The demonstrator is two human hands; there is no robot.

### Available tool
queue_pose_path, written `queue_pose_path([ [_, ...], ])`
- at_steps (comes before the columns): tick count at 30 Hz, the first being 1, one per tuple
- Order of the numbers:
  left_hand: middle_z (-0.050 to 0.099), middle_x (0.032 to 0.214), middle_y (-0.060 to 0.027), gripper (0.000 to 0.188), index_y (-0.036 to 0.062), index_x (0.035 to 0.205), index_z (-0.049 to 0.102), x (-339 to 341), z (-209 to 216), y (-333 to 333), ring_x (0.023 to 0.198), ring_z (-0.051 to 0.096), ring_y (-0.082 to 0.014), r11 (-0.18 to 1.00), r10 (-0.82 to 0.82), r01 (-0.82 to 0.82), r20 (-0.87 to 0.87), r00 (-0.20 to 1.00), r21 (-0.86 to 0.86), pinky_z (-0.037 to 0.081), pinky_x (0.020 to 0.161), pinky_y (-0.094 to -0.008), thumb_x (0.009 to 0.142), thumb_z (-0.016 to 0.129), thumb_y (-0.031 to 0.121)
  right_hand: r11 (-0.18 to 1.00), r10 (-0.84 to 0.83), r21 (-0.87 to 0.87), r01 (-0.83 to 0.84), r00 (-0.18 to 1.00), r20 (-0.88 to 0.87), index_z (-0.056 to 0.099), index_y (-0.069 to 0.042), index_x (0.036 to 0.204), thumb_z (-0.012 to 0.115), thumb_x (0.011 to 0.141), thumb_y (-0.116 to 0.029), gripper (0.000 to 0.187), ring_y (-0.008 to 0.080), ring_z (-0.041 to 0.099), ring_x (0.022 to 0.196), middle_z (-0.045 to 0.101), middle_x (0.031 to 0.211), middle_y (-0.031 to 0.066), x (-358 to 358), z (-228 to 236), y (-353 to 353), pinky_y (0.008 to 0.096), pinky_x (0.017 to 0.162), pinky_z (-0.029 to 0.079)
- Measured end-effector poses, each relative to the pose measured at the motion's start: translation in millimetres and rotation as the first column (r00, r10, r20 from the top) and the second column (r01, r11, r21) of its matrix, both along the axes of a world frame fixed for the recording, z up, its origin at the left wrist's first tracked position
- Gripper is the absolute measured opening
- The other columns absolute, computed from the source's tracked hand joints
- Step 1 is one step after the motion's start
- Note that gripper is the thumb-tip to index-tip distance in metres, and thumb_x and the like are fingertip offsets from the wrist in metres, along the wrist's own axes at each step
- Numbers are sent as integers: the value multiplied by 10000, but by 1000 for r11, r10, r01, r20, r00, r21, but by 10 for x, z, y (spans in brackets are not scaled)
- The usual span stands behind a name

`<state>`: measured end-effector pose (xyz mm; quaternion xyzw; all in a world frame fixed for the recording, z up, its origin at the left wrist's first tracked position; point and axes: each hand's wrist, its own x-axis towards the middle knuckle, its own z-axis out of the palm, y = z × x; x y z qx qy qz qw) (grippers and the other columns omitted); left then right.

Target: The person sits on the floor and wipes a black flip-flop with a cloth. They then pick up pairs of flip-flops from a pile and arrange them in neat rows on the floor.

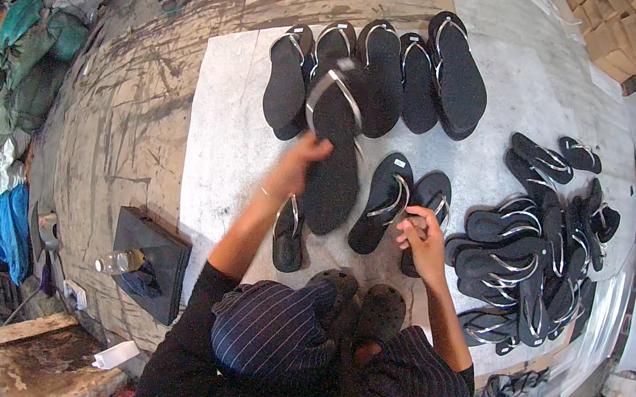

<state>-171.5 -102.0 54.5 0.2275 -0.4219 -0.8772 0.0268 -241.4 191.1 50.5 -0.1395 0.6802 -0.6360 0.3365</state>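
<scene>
My left hand (298, 166) is closed on the edge of a black flip-flop (331, 176) with silvery straps, raised over the white sheet and blurred at its toe end. My right hand (425, 244), fingers loosely curled and a little apart, is over another black flip-flop (432, 190); whether it touches that one I cannot tell. Between my hands lies a flip-flop (383, 209) with a small white label. A smaller one (288, 244) lies by my left forearm, partly covered. Beyond them, a row of several black flip-flops (456, 79) rests side by side.
To the right is a heap of several black flip-flops (522, 272) with silvery straps. A dark flat board (146, 288) with a clear bottle (119, 261) stands at the left. Sacks (30, 45) line the far left; cardboard boxes (610, 33) are at the back right.
</scene>
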Motion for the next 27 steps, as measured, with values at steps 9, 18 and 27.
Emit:
queue_pose_path([
  [9,569,1185,-148,541,8,1319,381,-487,-38,-2062,1035,588,-251,894,196,-107,165,966,-435,467,911,-365,886,601,246,993,-49,113,28,980,192,565,-85,1073,576,897,-124,181,126,605,681,635,856,51,-37,-260,281,251,579,488],
  [18,486,1289,-184,638,-1,1377,304,-664,-396,-2301,1127,533,-291,898,98,52,314,944,-437,430,957,-396,887,587,295,987,-85,152,43,955,283,563,-88,1100,574,904,-171,213,123,598,709,635,887,65,27,-363,373,251,592,489],
  [27,556,1212,-151,526,52,1328,397,-705,-536,-2358,1066,571,-295,944,25,86,331,943,-318,453,936,-415,908,545,332,984,-74,180,12,938,339,577,-104,1086,584,900,-167,197,78,571,668,631,871,21,123,-398,442,217,574,460],
])
